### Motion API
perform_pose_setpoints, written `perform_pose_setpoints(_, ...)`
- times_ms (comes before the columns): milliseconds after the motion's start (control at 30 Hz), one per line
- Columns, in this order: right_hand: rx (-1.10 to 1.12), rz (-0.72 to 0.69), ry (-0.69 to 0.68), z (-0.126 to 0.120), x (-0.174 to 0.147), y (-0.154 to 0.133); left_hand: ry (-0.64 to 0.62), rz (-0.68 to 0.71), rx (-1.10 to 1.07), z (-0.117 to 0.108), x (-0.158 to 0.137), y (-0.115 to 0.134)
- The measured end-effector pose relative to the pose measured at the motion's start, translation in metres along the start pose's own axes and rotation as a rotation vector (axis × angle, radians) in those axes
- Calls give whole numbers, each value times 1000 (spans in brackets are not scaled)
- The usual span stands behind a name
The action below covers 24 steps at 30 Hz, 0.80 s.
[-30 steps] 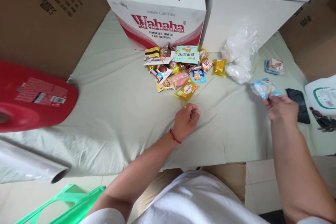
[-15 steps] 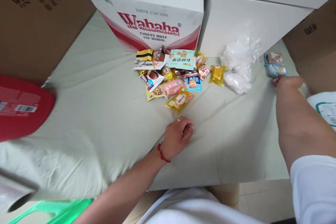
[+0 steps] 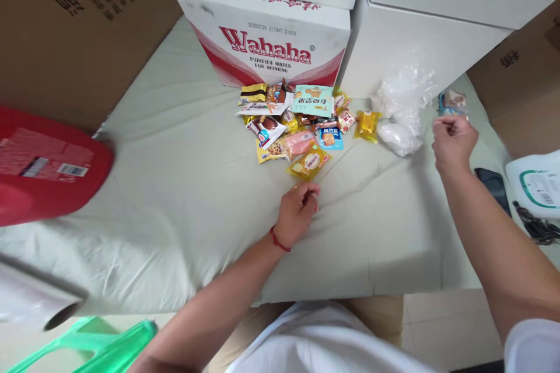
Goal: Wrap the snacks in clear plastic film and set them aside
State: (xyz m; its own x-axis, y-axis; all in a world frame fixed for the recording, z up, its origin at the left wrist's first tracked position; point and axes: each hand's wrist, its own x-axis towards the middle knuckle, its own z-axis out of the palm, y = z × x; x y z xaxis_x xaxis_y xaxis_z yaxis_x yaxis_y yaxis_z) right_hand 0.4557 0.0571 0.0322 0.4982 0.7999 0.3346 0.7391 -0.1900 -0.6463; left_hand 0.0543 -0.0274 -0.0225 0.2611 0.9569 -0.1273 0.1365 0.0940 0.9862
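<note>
My left hand [image 3: 298,214], a red string bracelet on its wrist, rests on the green-grey cloth with curled fingers; what they may hold is hidden. Just beyond it lies a yellow-wrapped snack [image 3: 310,163], at the near edge of a pile of packets. Among these are a pink packet [image 3: 301,143], a blue packet [image 3: 331,138] and a mint-green pouch [image 3: 313,100]. My right hand [image 3: 455,141] is closed over the right side of the table, its contents out of sight. Behind its fingers, small snack packets [image 3: 453,100] lie partly covered.
A white Wahaha carton [image 3: 271,41] stands behind the pile, and clear plastic bags [image 3: 402,108] lie to its right. A red container [image 3: 48,169] is at left. A dark phone-like object [image 3: 492,189] and white bottle [image 3: 536,186] are at right.
My right hand has drawn back and left from the small packets at the far right, which still lie there. My left hand keeps its curled pose. The view has shifted slightly.
</note>
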Motion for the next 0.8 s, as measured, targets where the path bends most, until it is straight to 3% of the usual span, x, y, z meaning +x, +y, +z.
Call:
perform_pose_setpoints(100,-282,-220,-208,7,-12,-37,-18,2,1,1,1,0)
perform_pose_setpoints(167,-496,-173,-322,10,-15,-53,-24,10,0,1,2,1)
perform_pose_setpoints(233,-525,-89,-300,11,-16,-61,-28,24,-23,2,2,1)
perform_pose_setpoints(300,-335,-50,-186,9,-20,-67,-36,29,-67,1,3,1)
perform_pose_setpoints(400,205,112,-11,7,-41,-79,-65,9,-165,1,3,2)
perform_pose_setpoints(467,562,260,0,11,-70,-93,-101,-3,-238,0,3,5)
perform_pose_setpoints(533,772,370,-109,22,-110,-107,-154,-4,-301,0,2,10)
perform_pose_setpoints(600,797,420,-256,36,-154,-121,-197,-1,-331,-1,1,14)
perform_pose_setpoints(700,716,314,-414,56,-212,-136,-188,25,-294,-1,1,16)
perform_pose_setpoints(800,702,242,-498,64,-237,-141,-146,83,-247,-1,4,12)
